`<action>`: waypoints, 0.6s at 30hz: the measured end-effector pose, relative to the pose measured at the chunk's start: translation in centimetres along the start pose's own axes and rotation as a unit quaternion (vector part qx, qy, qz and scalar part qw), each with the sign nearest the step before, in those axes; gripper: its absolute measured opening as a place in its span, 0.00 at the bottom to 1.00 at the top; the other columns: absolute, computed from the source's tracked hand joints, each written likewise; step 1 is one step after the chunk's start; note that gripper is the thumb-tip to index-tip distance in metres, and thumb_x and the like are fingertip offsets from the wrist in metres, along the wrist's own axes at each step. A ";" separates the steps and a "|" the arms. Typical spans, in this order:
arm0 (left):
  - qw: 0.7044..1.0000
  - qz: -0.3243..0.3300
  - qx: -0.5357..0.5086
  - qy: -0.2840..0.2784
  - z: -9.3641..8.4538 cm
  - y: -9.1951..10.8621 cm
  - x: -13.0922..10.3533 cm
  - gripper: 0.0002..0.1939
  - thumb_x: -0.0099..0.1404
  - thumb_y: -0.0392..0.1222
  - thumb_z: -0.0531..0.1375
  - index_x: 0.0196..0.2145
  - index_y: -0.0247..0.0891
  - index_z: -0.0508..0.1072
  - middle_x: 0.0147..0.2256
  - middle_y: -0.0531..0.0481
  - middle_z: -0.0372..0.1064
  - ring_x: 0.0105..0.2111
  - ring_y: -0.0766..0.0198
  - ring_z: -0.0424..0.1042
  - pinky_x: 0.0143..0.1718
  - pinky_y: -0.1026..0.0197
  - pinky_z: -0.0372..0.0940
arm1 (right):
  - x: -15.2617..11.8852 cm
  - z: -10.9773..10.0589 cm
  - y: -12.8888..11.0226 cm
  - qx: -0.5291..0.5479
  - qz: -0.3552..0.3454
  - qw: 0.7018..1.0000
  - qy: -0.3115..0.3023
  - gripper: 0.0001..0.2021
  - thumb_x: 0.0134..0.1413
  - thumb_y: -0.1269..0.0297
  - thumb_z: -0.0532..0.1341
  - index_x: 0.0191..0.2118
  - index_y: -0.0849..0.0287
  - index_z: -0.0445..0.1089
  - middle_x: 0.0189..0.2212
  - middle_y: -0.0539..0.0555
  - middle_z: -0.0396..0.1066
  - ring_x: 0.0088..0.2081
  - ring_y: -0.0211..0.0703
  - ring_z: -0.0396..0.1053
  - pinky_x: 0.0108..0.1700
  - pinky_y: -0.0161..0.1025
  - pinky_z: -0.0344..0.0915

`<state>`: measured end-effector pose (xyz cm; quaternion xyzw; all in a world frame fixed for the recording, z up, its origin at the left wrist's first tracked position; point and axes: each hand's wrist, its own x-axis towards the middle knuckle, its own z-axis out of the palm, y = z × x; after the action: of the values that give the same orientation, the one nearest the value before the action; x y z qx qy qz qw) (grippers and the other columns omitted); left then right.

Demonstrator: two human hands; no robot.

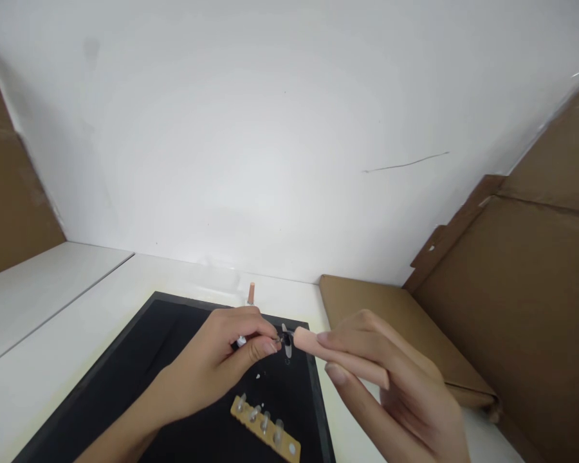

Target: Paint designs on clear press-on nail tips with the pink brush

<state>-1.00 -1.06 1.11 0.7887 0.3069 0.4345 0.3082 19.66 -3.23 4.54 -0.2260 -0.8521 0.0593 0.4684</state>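
My left hand (234, 344) is closed in a pinch on a small thin holder, mostly hidden by the fingertips. At its end sits a clear false nail tip (288, 344) with a dark patch in the middle. My right hand (390, 379) grips a nail polish brush by its long peach cap (340, 357). The brush end points left and meets or nearly meets the nail tip; I cannot tell whether they touch. Below the hands, a tan strip (265, 427) bears several clear nail tips standing in a row.
A black mat (174, 341) lies under my hands on the white table (110, 296). Behind my left hand stands a small peach-capped bottle (251, 294). A flat cardboard box (367, 299) lies at the right, near a tall cardboard panel (525, 289). A white wall (251, 128) rises behind.
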 end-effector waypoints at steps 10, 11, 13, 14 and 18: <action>1.000 -0.014 -0.002 -0.012 -0.1 0.3 0.1 0.13 0.69 0.40 0.54 0.31 0.35 0.75 0.27 0.50 0.72 0.27 0.65 0.67 0.32 0.65 0.59 | 0.0 0.0 -0.3 -0.028 0.025 0.999 0.004 0.16 0.56 0.77 0.58 0.49 0.56 0.69 0.32 0.53 0.72 0.32 0.41 0.69 0.30 0.37 0.68; 1.000 -0.014 -0.001 -0.011 -0.1 0.3 0.1 0.12 0.69 0.40 0.54 0.31 0.36 0.75 0.27 0.50 0.72 0.27 0.65 0.67 0.31 0.65 0.59 | 0.0 0.0 -0.3 -0.031 0.027 0.999 0.004 0.16 0.56 0.77 0.58 0.49 0.56 0.69 0.32 0.54 0.72 0.32 0.40 0.70 0.31 0.37 0.68; 1.000 -0.015 0.000 -0.004 -0.2 0.2 0.1 0.12 0.69 0.40 0.55 0.31 0.36 0.75 0.26 0.51 0.72 0.26 0.66 0.66 0.30 0.65 0.59 | -0.1 0.0 -0.3 -0.033 0.029 0.999 0.007 0.16 0.57 0.77 0.58 0.50 0.57 0.69 0.32 0.53 0.71 0.32 0.40 0.69 0.30 0.36 0.68; 1.000 -0.015 -0.003 0.001 -0.2 0.2 0.1 0.12 0.69 0.40 0.55 0.31 0.36 0.75 0.26 0.51 0.72 0.26 0.66 0.66 0.30 0.65 0.59 | 0.0 0.1 -0.3 -0.032 0.030 0.999 0.009 0.16 0.57 0.77 0.58 0.49 0.57 0.70 0.32 0.53 0.70 0.32 0.40 0.69 0.30 0.36 0.68; 1.000 -0.020 -0.011 0.021 -0.4 0.0 0.2 0.12 0.69 0.40 0.55 0.31 0.36 0.76 0.27 0.51 0.73 0.25 0.67 0.66 0.30 0.66 0.58 | 0.2 0.1 -0.1 -0.019 0.024 0.999 0.010 0.16 0.56 0.77 0.58 0.48 0.58 0.70 0.32 0.53 0.71 0.32 0.39 0.69 0.31 0.36 0.68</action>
<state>-1.24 -0.82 1.44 0.7697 0.3244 0.4479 0.3189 19.43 -3.27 4.64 -0.2559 -0.8425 0.0519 0.4712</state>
